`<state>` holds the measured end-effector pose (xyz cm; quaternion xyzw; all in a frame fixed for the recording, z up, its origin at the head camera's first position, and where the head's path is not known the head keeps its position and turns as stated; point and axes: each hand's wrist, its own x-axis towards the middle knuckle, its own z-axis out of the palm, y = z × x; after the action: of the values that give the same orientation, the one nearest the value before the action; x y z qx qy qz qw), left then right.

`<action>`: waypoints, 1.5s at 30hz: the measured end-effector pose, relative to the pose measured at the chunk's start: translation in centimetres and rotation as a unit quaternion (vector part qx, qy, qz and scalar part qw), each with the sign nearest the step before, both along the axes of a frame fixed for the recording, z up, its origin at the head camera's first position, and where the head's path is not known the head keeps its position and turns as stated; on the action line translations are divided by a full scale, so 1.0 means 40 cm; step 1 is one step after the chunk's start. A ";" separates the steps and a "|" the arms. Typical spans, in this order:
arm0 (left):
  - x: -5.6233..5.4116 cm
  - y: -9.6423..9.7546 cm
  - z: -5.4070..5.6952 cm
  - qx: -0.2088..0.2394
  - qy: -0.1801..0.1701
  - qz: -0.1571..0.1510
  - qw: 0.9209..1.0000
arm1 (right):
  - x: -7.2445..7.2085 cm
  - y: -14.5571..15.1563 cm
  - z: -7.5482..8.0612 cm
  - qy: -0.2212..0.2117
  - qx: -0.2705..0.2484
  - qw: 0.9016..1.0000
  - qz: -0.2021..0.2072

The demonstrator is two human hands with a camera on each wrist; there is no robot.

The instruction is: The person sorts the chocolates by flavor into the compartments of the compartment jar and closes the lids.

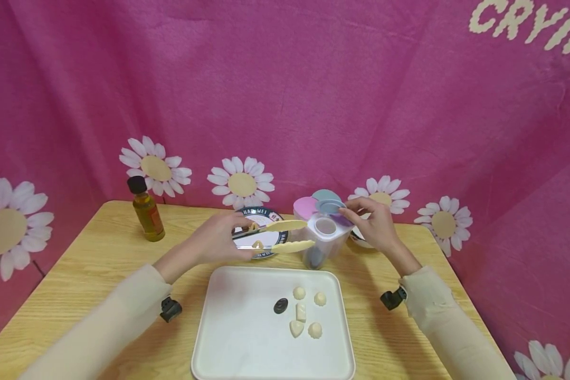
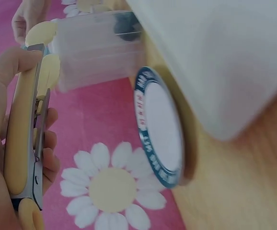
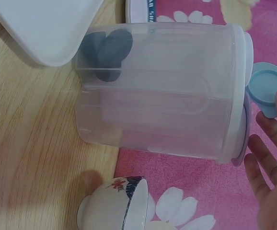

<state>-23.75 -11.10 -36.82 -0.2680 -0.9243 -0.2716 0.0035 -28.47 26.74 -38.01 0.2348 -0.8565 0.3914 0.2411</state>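
My left hand (image 1: 220,236) grips a pair of yellow-tipped tongs (image 2: 23,129), whose two ends stand apart beside the mouth of a clear storage container (image 3: 162,91). Several dark pieces (image 3: 107,50) lie at the container's bottom. Its top carries coloured flip lids; a blue one (image 3: 268,86) is raised, uncovering a round opening (image 1: 325,226). Thumb and fingers of my right hand (image 1: 372,224) pinch that lid's edge. On the white tray (image 1: 237,327) in front lie one dark oval piece (image 1: 281,305) and several cream-coloured moulded pieces (image 1: 301,312).
Behind the tongs is a plate with a dark lettered rim (image 2: 160,127). A patterned bowl (image 3: 112,206) stands right of the container, partly hidden in the head view. An oil bottle with a black cap (image 1: 147,211) stands at the back left, before a pink flowered cloth (image 1: 285,105).
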 end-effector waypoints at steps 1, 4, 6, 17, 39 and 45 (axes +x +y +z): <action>0.007 -0.009 -0.005 -0.004 -0.006 0.003 1.000 | 0.000 0.000 0.000 -0.002 0.001 1.000 0.000; 0.029 -0.037 -0.023 -0.015 -0.014 0.007 1.000 | 0.001 -0.001 0.000 -0.004 0.002 1.000 0.001; 0.045 -0.054 -0.036 -0.021 -0.018 0.006 1.000 | 0.003 -0.002 0.000 -0.004 0.003 1.000 0.002; 0.126 -0.103 -0.107 -0.053 -0.042 -0.001 0.998 | 0.005 0.000 -0.006 0.002 -0.003 1.000 0.004; 0.183 -0.093 -0.182 -0.062 -0.033 -0.039 0.997 | 0.003 0.002 -0.007 0.002 -0.002 1.000 0.002; 0.185 -0.089 -0.185 -0.070 -0.027 -0.035 0.997 | 0.002 0.002 -0.004 0.003 0.000 1.000 0.004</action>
<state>-16.36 -14.64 -44.22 -0.2928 -0.9307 -0.2136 -0.0500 -28.39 26.82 -38.17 0.2396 -0.8546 0.3918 0.2424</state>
